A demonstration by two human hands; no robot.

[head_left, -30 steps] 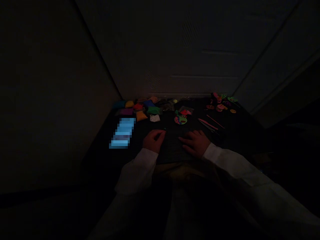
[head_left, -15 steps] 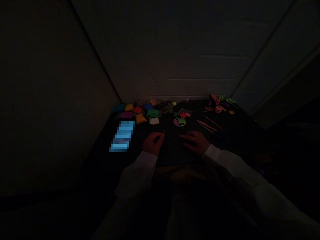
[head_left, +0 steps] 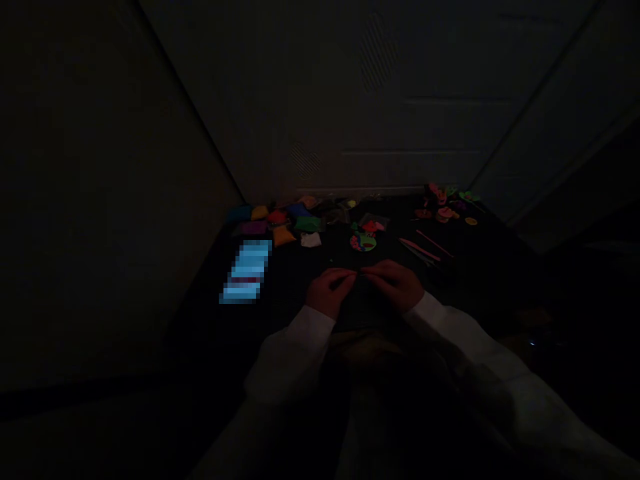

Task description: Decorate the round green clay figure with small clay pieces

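In dim light, my left hand (head_left: pixel 330 291) and my right hand (head_left: pixel 395 284) meet fingertip to fingertip above the dark table (head_left: pixel 295 317). Both are closed in a pinch. Whatever lies between the fingertips is too small and dark to name. Just beyond them sits a round green piece (head_left: pixel 363 243) with pink, blue and red parts on it, apparently modelled from clay. A tiny pale speck (head_left: pixel 331 261) lies on the table past my left hand.
Left of my hands glows a blurred phone-like screen (head_left: pixel 247 272). Colourful packets, among them an orange packet (head_left: pixel 283 235) and a white packet (head_left: pixel 311 240), line the back left. Pink slim tools (head_left: pixel 425 249) lie at right, with small colourful figures (head_left: pixel 440 203) behind. A wall (head_left: pixel 320 100) rises behind the table.
My left hand has moved right, and the fingertips of both hands now meet. My right hand's fingers have drawn together into a pinch. The view has shifted slightly.
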